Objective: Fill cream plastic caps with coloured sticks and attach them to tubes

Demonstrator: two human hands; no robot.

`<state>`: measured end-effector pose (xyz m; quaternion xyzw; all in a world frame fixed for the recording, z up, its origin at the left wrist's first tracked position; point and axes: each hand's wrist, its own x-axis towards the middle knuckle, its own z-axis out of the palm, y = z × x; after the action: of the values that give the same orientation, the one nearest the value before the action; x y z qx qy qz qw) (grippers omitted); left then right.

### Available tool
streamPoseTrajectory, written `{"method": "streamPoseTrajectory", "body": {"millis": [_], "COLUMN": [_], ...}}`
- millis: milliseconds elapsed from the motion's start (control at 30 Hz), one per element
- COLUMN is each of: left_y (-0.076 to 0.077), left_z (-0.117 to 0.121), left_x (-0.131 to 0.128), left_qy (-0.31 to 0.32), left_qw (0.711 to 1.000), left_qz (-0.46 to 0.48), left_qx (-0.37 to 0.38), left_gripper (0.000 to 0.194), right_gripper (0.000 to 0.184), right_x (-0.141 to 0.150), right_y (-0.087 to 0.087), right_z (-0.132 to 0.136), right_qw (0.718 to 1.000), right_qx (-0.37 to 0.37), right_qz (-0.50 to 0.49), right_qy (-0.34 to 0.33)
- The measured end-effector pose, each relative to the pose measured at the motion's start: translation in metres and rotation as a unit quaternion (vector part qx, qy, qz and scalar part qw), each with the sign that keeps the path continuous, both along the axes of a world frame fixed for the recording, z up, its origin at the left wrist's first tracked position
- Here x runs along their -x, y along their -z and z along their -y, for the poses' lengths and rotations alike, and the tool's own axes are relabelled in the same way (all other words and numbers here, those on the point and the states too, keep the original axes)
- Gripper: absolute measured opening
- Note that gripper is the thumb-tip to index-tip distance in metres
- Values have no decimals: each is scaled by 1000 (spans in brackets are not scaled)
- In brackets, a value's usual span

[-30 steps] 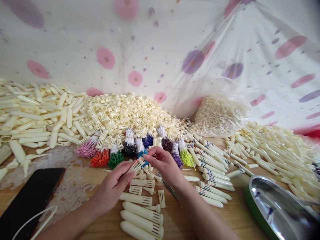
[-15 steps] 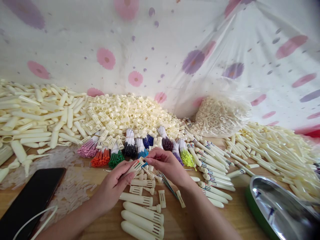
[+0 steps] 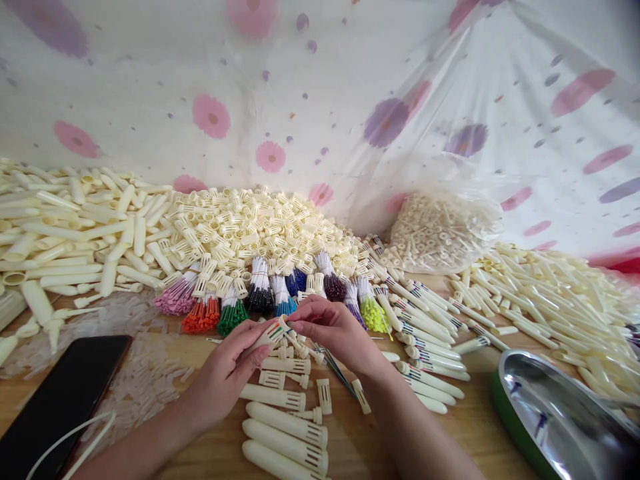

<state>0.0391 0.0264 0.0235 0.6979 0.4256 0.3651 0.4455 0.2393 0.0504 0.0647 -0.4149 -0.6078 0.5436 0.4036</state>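
Observation:
My left hand (image 3: pixel 233 363) is closed around a cream multicolour pen barrel (image 3: pixel 275 331), its slotted, open end tilted up to the right. Coloured pieces, orange and green among them, show in the slots. At that end, my right hand (image 3: pixel 335 331) has thumb and forefinger pinched together against the rim; whatever is between them is hidden. Below my hands lie slotted barrels (image 3: pixel 285 427), loose slotted caps (image 3: pixel 325 397) and small plungers. Thin dark rods (image 3: pixel 340 373) lie under my right hand.
Behind are bundles of coloured refills (image 3: pixel 260 287) and a heap of slotted caps (image 3: pixel 260 223). Filled barrels (image 3: pixel 430 353) lie right, near a green-sided metal tray (image 3: pixel 520 427). A phone (image 3: pixel 65 400) with a white cable and clear plastic pieces (image 3: pixel 143 380) lie left.
My right fingertips have moved slightly in toward the barrel's open end. A blue bit seen there earlier is now mostly out of sight. My left hand keeps its hold.

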Motion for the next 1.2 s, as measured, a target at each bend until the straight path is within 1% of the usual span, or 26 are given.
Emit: {"method": "streamPoseTrajectory", "body": {"millis": [167, 333, 467, 700, 800, 900, 967, 1067, 1133, 1200], "left_y": [-1, 1, 5, 9, 7, 5, 4, 4, 4, 3], "left_z": [-1, -1, 1, 2, 2, 2, 2, 1, 0, -2], "left_x": [0, 0, 1, 2, 2, 3, 5, 8, 9, 9], "left_qy": [-2, -1, -9, -31, -38, -45, -39, -10, 4, 3], "left_qw": [1000, 1000, 999, 998, 997, 994, 994, 995, 996, 997], "left_qz": [-7, -4, -3, 21, 21, 16, 13, 14, 16, 19], "left_qx": [1, -22, -39, -47, -70, -97, -105, -95, -84, -78], "left_gripper": [37, 36, 36, 33, 36, 39, 41, 40, 38, 37], "right_gripper": [8, 11, 13, 13, 14, 14, 13, 11, 11, 12], "right_x": [-1, 0, 2, 6, 8, 7, 6, 0, -4, -8], "right_y": [-2, -6, -7, -8, -10, -12, -14, -18, -22, -27], "right_z": [1, 5, 6, 12, 15, 15, 14, 14, 15, 17], "right_qw": [1000, 999, 999, 999, 999, 999, 999, 996, 991, 985], "right_qx": [-15, -26, -29, -4, 9, 7, -16, -75, -109, -134], "right_qz": [3, 27, 21, 6, 9, 17, 25, 52, 82, 111], "right_qy": [-2, 8, 12, 32, 33, 34, 31, 19, 4, -16]}}
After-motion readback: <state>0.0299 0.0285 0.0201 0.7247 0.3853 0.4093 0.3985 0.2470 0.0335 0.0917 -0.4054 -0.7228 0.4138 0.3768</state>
